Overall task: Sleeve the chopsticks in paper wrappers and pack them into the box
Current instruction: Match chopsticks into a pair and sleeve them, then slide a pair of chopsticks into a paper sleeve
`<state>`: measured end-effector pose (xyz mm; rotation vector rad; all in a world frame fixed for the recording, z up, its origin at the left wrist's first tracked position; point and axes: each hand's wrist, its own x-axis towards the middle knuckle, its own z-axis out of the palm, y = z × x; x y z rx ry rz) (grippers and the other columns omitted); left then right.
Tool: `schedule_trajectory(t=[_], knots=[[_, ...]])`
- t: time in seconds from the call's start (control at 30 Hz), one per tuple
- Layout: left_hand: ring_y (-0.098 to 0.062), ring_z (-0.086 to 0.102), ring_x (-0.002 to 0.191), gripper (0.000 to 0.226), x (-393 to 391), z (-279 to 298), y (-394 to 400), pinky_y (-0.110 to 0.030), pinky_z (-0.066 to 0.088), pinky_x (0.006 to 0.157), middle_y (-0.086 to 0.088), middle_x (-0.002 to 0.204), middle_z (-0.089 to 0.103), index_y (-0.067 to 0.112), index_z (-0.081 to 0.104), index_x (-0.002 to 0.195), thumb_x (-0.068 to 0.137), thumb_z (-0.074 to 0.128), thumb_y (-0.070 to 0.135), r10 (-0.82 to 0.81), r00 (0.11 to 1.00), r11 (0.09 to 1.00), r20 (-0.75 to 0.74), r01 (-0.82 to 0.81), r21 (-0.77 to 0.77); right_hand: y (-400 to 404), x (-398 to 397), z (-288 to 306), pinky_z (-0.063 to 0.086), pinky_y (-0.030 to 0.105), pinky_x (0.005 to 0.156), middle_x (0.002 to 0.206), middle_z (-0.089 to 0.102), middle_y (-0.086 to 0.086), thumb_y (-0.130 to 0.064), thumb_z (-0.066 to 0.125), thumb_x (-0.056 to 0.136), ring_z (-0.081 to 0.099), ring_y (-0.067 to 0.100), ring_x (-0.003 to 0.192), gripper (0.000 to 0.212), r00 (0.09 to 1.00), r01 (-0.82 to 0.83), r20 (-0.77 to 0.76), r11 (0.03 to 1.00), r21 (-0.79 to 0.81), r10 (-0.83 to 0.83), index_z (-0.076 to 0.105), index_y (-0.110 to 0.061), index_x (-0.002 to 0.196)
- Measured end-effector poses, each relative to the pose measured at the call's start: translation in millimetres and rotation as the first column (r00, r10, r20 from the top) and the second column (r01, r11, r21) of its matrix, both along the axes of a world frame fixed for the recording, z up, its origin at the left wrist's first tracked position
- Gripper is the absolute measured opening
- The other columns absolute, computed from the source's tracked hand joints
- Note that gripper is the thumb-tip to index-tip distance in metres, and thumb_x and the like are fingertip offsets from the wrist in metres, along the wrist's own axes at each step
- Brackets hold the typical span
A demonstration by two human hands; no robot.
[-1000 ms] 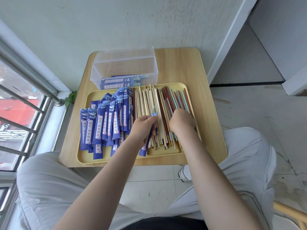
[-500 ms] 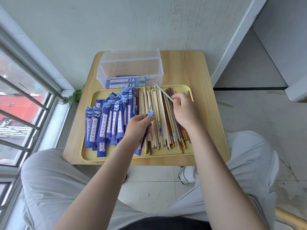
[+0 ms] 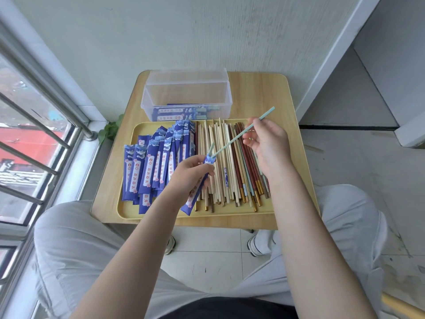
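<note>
My left hand [image 3: 187, 173] grips a blue paper wrapper [image 3: 195, 194] with one light blue chopstick sticking out of its top. My right hand [image 3: 268, 143] pinches a second light blue chopstick [image 3: 232, 141], whose lower tip sits at the wrapper's mouth. Both hands hover over a yellow tray [image 3: 128, 210]. Empty blue wrappers [image 3: 151, 166] are piled on the tray's left half, and loose chopsticks [image 3: 227, 171] in pale, red and brown wood lie on its right half. A clear plastic box [image 3: 186, 95] behind the tray holds a few sleeved pairs.
The tray and box rest on a small wooden table [image 3: 264, 95] against a white wall. A barred window [image 3: 34, 139] is on the left, with a green plant [image 3: 110, 128] by the sill. My knees flank the table's near edge.
My right hand lifted a light blue chopstick from the pile, swung it up and brought its tip to the wrapper's mouth. My left hand raised the wrapper slightly.
</note>
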<state>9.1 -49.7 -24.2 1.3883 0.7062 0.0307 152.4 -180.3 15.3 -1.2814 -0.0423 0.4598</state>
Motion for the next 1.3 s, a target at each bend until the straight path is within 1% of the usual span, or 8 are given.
schedule_trajectory(t=[0.3, 0.43, 0.63, 0.77, 0.9, 1.03, 1.13, 1.3], knots=[[-0.018, 0.043, 0.047, 0.014, 0, 12, -4, -0.023, 0.041, 0.047, -0.009, 0.06, 0.049, 0.006, 0.069, 0.093, 0.084, 0.063, -0.003, -0.111, 0.993, 0.994, 0.037, 0.111, -0.001, -2, 4, -5, 0.055, 0.03, 0.064, 0.083, 0.071, 0.005, -0.012, 0.057, 0.101, 0.064, 0.014, 0.065, 0.011, 0.988, -0.012, 0.146, 0.977, -0.213, 0.044, 0.063, -0.009, 0.109], [-0.016, 0.043, 0.043, 0.009, 7, 21, -8, -0.02, 0.039, 0.045, -0.011, 0.059, 0.05, 0.004, 0.07, 0.091, 0.086, 0.064, -0.001, -0.127, 0.991, 0.992, 0.036, 0.126, 0.027, 2, -8, -6, 0.058, 0.026, 0.067, 0.087, 0.073, 0.003, -0.011, 0.063, 0.096, 0.068, 0.01, 0.068, 0.047, 0.921, -0.005, 0.353, 0.913, -0.407, 0.163, 0.042, -0.023, 0.136], [-0.014, 0.041, 0.037, 0.013, 18, 30, -8, -0.017, 0.033, 0.038, -0.015, 0.058, 0.051, 0.001, 0.064, 0.081, 0.093, 0.062, 0.005, -0.052, 0.998, 0.995, 0.039, 0.048, 0.085, 19, -27, -16, 0.052, 0.027, 0.091, 0.107, 0.067, -0.009, -0.02, 0.057, 0.1, 0.064, 0.008, 0.1, 0.025, 0.845, -0.102, 0.386, 0.821, -0.562, 0.37, 0.063, -0.02, 0.124], [-0.02, 0.044, 0.045, 0.016, 21, 26, -2, -0.026, 0.038, 0.048, -0.019, 0.068, 0.055, 0.004, 0.065, 0.075, 0.09, 0.062, 0.004, -0.034, 0.998, 0.996, 0.048, 0.03, 0.082, 24, -29, -19, 0.049, 0.02, 0.087, 0.112, 0.067, -0.009, -0.022, 0.052, 0.102, 0.062, 0.005, 0.103, 0.026, 0.849, -0.124, 0.359, 0.807, -0.578, 0.388, 0.066, -0.02, 0.124], [-0.016, 0.046, 0.045, 0.01, 26, 25, 5, -0.026, 0.04, 0.046, -0.007, 0.065, 0.061, 0.006, 0.068, 0.082, 0.087, 0.061, 0.001, -0.069, 0.997, 0.987, 0.031, 0.064, 0.15, 29, -15, -12, 0.053, 0.021, 0.063, 0.096, 0.07, 0.0, -0.02, 0.06, 0.099, 0.066, 0.008, 0.077, 0.009, 0.881, -0.182, 0.276, 0.813, -0.554, 0.385, 0.065, -0.016, 0.104], [-0.014, 0.052, 0.048, 0.028, 38, 33, 25, -0.028, 0.048, 0.05, -0.004, 0.072, 0.067, 0.013, 0.058, 0.113, 0.087, 0.064, 0.009, -0.149, 0.986, 0.879, -0.073, 0.166, 0.447, 39, 7, 1, 0.061, 0.033, 0.066, 0.091, 0.072, 0.008, -0.01, 0.06, 0.098, 0.069, 0.019, 0.065, 0.007, 0.878, -0.311, 0.16, 0.792, -0.526, 0.451, 0.066, -0.01, 0.102], [-0.017, 0.059, 0.065, 0.046, 53, 46, 44, -0.038, 0.058, 0.068, -0.003, 0.085, 0.065, 0.018, 0.046, 0.125, 0.085, 0.068, 0.018, -0.132, 0.99, 0.781, -0.045, 0.132, 0.61, 56, 24, 12, 0.061, 0.032, 0.069, 0.092, 0.072, 0.01, -0.002, 0.062, 0.096, 0.072, 0.019, 0.067, 0.008, 0.909, -0.361, 0.067, 0.857, -0.368, 0.411, 0.068, -0.007, 0.096], [-0.006, 0.045, 0.107, 0.039, 72, 49, 90, -0.025, 0.037, 0.091, -0.001, 0.126, 0.053, 0.01, 0.054, 0.128, 0.093, 0.063, 0.022, 0.205, 0.947, 0.518, 0.249, -0.321, 0.793, 83, 65, 21, 0.063, 0.034, 0.074, 0.093, 0.072, 0.016, -0.002, 0.063, 0.096, 0.073, 0.023, 0.071, 0.004, 0.998, -0.06, -0.019, 0.981, -0.185, 0.058, 0.064, -0.005, 0.098]])
